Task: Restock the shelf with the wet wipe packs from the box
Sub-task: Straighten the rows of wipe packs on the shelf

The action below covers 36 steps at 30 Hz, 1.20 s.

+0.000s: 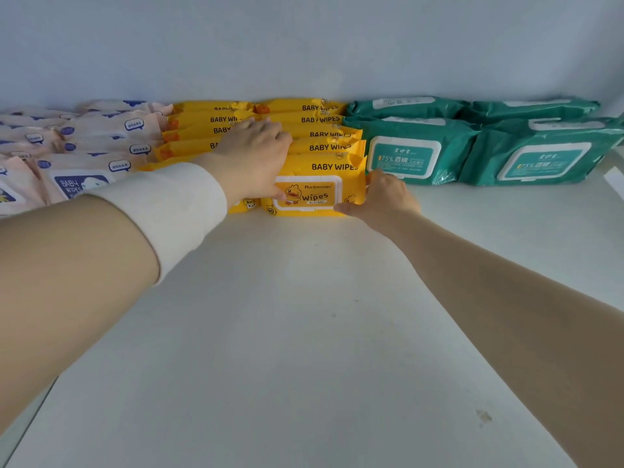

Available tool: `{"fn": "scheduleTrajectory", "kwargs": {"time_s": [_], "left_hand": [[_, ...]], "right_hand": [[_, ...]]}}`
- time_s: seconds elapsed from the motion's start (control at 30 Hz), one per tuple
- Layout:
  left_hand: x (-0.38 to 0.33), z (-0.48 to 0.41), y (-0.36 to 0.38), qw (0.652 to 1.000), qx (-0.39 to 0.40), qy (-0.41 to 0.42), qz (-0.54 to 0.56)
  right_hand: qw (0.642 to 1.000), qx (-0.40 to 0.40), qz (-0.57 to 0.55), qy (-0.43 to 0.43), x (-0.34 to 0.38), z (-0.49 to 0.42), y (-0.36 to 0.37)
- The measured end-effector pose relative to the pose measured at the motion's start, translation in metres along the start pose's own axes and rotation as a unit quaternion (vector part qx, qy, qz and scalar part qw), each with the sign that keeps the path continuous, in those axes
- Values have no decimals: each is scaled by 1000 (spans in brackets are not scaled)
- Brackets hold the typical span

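The front yellow pack (310, 194) is being seated on the shelf (304, 332), the right hand (385, 197) clamping its end with curled fingers (374, 179) and the left hand (253, 157) flat on the yellow row (324, 134); next, I think, both let go.

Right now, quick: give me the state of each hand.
Left hand: open, fingers laid flat across the yellow packs.
Right hand: closed, gripping the right end of the front yellow pack.

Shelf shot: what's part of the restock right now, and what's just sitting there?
In play: front yellow pack, pinched at its right edge by the right hand; left hand resting on the yellow rows; shelf.
Just sitting: pink packs; green packs.
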<state>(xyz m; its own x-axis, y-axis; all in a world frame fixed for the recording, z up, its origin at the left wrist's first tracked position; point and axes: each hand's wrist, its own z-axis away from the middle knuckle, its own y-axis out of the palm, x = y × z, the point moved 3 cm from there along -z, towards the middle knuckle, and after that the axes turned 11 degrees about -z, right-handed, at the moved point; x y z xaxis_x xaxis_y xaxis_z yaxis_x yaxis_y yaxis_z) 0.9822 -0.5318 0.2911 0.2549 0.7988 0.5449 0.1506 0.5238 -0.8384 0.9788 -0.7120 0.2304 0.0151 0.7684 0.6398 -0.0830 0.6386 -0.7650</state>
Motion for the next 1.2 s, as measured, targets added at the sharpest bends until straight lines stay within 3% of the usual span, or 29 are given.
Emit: {"fn": "scheduleTrajectory", "kwargs": {"time_s": [0.17,0.3,0.47,0.67,0.77,0.93,1.1,1.2], "left_hand": [[-34,-7,-49,993,-108,36,-4],[-69,-21,-81,984,-156,86,-17],[-114,-42,-91,987,-72,126,-61],[-140,-54,-90,991,19,123,-56],[-138,-58,-87,994,11,99,-48],[-109,-70,-86,999,-46,2,28],[-86,-86,-77,989,-105,-37,94],[-77,-102,-69,988,-74,-8,131]], "right_hand": [[982,12,178,-56,-18,13,-49],[949,27,312,-43,-48,22,-95],[911,47,408,-28,-82,31,-133],[907,42,417,-38,-112,32,-153],[927,8,371,-43,-122,28,-156],[978,-109,177,-23,-125,22,-139],[975,-218,5,48,-127,9,-102],[961,-257,-76,65,-122,-6,-81]]}}
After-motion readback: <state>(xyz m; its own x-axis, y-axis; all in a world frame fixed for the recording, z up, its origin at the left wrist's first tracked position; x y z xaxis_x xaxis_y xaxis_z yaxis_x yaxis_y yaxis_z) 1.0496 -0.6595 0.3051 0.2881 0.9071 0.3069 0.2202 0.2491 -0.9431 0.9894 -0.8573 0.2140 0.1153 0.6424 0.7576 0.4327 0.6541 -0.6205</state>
